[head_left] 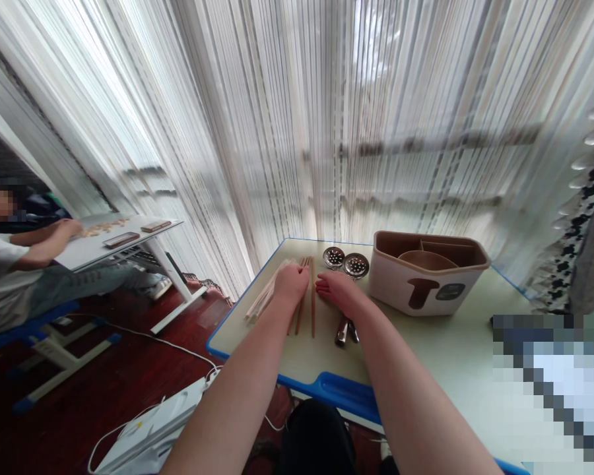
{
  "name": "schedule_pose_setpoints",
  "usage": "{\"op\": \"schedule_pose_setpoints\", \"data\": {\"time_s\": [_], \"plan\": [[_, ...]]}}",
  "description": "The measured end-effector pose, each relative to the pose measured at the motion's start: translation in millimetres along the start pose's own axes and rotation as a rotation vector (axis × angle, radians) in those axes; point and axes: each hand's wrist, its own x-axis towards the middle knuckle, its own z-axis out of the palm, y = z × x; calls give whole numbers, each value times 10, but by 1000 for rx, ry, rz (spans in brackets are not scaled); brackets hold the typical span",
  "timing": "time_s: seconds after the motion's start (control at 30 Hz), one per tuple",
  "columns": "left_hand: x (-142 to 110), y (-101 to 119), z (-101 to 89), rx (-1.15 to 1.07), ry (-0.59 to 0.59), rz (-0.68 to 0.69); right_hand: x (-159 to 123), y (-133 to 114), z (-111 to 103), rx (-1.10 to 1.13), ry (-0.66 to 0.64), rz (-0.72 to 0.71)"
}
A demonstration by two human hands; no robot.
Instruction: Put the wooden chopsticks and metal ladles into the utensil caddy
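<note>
My left hand point(292, 282) is closed, its fingertips pinching the upper ends of brown wooden chopsticks point(300, 318) that lie on the table. Another brown chopstick point(313, 310) lies between my two hands. Beside it, my right hand point(335, 290) is open, fingers stretched toward the chopsticks and apparently holding nothing. To the left of my left hand is a bunch of pale chopsticks point(263, 300). Two metal slotted ladles, one point(333, 257) left of the other point(356, 265), lie beyond my right hand. My right hand and forearm partly cover their handles point(342, 333).
A white and brown utensil holder point(416, 300) with compartments stands at the right on the blue-edged table point(426, 369). White curtains hang behind. On the left, a person point(10, 264) sits at another table point(92, 247) with small pieces on it. Cables point(178, 346) run across the floor.
</note>
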Motion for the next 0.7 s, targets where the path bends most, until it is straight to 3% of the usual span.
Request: {"op": "schedule_pose_setpoints", "data": {"time_s": [0.13, 0.37, 0.57, 0.7], "plan": [[15, 9, 46, -201, -3, -43, -33, -17, 3, 12, -4, 17], [-14, 113, 79, -846, -298, -399, 5, -12, -38, 67, -13, 113], [15, 75, 16, -1052, -367, -592, 23, -30, -64, 118, 7, 147], [48, 45, 55, -1121, -348, -594, 53, -35, -68, 132, 27, 128]]}}
